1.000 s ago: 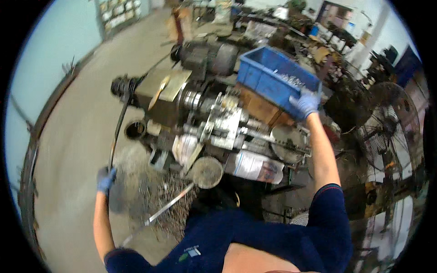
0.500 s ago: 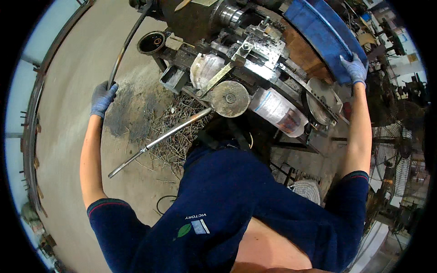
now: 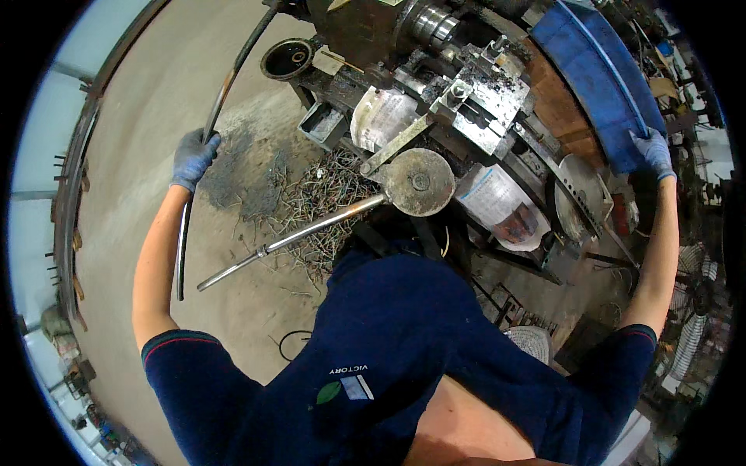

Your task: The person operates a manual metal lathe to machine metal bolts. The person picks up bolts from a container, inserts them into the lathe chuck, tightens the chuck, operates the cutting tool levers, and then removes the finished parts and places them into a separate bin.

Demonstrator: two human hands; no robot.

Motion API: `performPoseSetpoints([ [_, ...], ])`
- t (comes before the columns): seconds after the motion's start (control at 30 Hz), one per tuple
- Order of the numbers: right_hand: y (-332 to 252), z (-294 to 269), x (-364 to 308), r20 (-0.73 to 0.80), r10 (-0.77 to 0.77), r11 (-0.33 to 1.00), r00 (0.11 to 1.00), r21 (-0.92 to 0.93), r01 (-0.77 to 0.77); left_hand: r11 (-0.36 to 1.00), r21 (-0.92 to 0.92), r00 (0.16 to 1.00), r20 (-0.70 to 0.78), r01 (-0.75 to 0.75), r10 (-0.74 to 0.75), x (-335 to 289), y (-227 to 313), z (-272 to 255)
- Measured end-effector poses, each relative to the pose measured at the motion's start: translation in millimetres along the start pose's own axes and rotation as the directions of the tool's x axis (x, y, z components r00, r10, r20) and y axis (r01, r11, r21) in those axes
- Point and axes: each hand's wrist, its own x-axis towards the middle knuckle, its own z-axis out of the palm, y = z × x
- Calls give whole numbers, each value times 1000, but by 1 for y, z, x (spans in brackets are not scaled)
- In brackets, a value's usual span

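My left hand [image 3: 194,159], in a blue-grey glove, is closed around a long dark metal bar [image 3: 231,76]. The bar runs up toward the machine, and its lower end sticks out below my hand beside my forearm. Off to the right, my gloved right hand [image 3: 653,153] has its fingers curled over the end edge of a blue curved panel [image 3: 579,66]. Between my hands is a greasy lathe-like machine with a metal tool block [image 3: 486,109] and a shiny round chuck part [image 3: 435,23].
A round disc [image 3: 420,182] and a lever with a shiny metal handle [image 3: 291,240] jut toward me. Tangled metal shavings [image 3: 326,202] lie on the floor at left. A round pan [image 3: 286,59], a small metal box [image 3: 323,125] and a stained white container [image 3: 503,206] sit around the machine.
My view has shifted, so the machine and both hands appear farther right. The bar's lower end now shows beside my left forearm. Both hands keep their holds.
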Motion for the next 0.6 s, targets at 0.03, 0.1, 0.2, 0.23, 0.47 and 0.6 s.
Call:
performPoseSetpoints([
  [0.03, 7, 6, 0, -30, 21, 1000, 999, 9, -20, 1000, 7, 1000, 13, -11, 11, 3, 3, 1],
  [0.1, 32, 17, 12, -53, -18, 1000, 998, 6, 19, 994, 112, 1000, 20, 7, -10, 9, 6, 1],
  [0.2, -6, 2, -17, 144, -143, 861, 979, 507, 51, 987, 161, 999, 31, -16, 11, 11, -28, -3],
  [0.23, -8, -2, -22, 144, -188, 880, 972, 464, 101, 993, 116, 999, 29, -21, 18, 8, -21, -5],
  [0.47, -34, -34, -51, 30, 23, 996, 999, 90, -26, 998, -58, 996, 85, 28, -23, 18, -23, -4],
  [0.6, -25, -25, -38, 28, -73, 984, 997, 166, 68, 998, -40, 994, 100, 53, -49, 21, -35, -9],
])
